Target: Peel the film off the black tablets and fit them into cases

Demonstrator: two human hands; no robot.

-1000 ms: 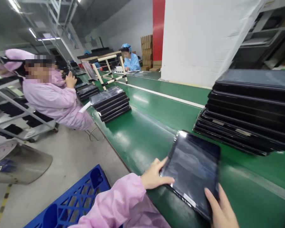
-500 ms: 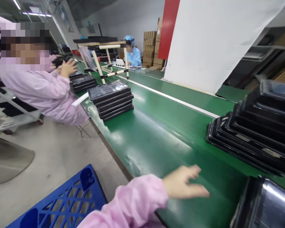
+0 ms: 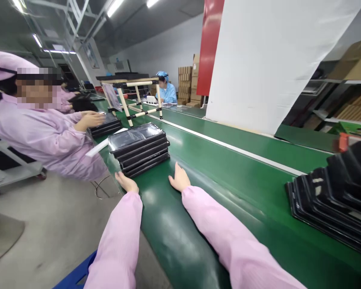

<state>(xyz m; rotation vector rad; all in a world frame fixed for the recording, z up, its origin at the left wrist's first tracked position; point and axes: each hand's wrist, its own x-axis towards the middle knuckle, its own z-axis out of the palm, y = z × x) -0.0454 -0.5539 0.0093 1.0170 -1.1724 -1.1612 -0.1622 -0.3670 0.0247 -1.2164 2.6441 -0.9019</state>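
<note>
Our left hand [image 3: 126, 182] and right hand [image 3: 179, 179] lie open and empty, grips released, on the green conveyor belt [image 3: 180, 241], just beside one stack of black tablets [image 3: 138, 149]; a second stack [image 3: 327, 200] sits farther right

Both your arms stretch forward, well apart, with pink sleeves [image 3: 117, 241] covering them down to the wrists. Your left hand [image 3: 126, 182] lies palm down and open, its fingers together and angled inward. Your right hand [image 3: 179, 178] is also palm down and open, with its fingers lightly spread and pointing forward.
</note>
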